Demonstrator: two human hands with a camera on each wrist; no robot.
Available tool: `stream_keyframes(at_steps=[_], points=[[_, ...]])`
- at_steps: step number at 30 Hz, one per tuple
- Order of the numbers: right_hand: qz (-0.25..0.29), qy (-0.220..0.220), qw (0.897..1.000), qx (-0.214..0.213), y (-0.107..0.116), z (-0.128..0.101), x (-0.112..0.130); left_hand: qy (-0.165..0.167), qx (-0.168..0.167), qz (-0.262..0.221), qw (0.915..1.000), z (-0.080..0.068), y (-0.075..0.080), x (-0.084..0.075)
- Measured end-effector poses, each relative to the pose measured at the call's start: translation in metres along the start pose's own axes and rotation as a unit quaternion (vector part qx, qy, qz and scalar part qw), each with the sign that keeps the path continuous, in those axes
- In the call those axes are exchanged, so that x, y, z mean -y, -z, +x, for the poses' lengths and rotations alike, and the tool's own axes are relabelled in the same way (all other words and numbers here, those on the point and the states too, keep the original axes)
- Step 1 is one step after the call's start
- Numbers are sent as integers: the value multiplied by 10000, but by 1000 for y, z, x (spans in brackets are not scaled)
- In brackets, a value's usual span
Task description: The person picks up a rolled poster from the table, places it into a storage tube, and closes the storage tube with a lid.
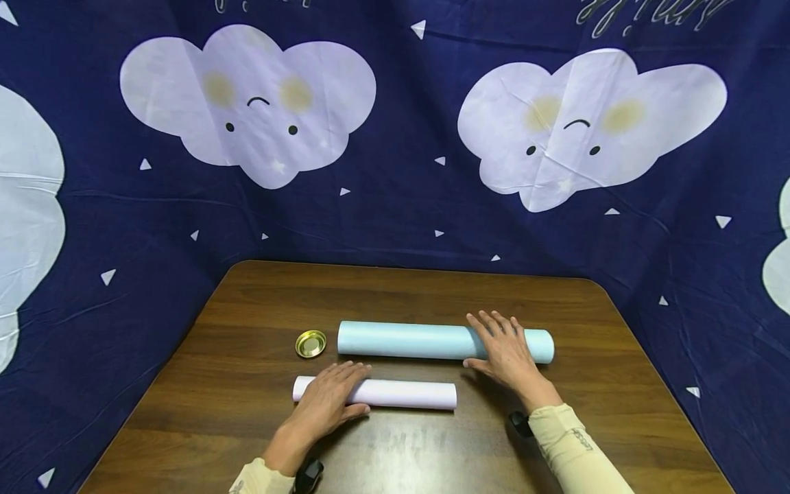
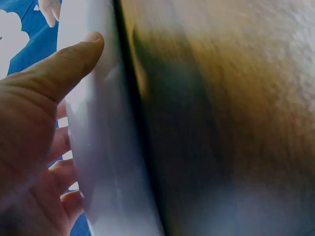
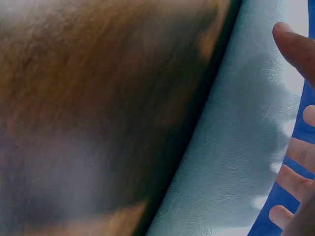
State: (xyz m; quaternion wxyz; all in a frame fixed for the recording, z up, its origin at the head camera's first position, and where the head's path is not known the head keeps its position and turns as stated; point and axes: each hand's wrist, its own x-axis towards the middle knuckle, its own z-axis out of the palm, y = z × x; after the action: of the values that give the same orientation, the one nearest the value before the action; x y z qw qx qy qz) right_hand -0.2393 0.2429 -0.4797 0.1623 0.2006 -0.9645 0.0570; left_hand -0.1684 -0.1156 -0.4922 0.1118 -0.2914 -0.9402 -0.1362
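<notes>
A white roll (image 1: 404, 394) lies crosswise on the table, nearer to me. My left hand (image 1: 330, 398) reaches over its left part with fingers extended; in the left wrist view the thumb (image 2: 74, 64) overlaps the white surface, with the other fingers beyond its far edge. Behind it lies a longer, thicker light blue roll (image 1: 401, 341). Spread fingers of my right hand (image 1: 507, 350) are over the right part of this roll. The right wrist view shows the hand's shadow on the roll's finely creased surface (image 3: 216, 162).
A small round gold lid or dish (image 1: 310, 344) sits left of the blue roll. The brown wooden table (image 1: 247, 302) has rounded far corners. Dark blue cloth (image 1: 395, 226) with cloud prints hangs behind and beside it.
</notes>
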Motion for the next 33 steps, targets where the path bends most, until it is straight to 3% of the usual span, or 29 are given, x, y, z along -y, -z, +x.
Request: stream_keyframes(at_steps=[13, 23, 33], points=[[35, 186, 9998, 74, -11, 3, -2, -228, -292, 166, 9992, -2, -9, 5], [21, 343, 9993, 125, -18, 3, -3, -197, -208, 476, 9985, -3, -10, 5], [49, 526, 9985, -158, -23, 7, -4, -112, -77, 499, 9987, -2, -9, 5]])
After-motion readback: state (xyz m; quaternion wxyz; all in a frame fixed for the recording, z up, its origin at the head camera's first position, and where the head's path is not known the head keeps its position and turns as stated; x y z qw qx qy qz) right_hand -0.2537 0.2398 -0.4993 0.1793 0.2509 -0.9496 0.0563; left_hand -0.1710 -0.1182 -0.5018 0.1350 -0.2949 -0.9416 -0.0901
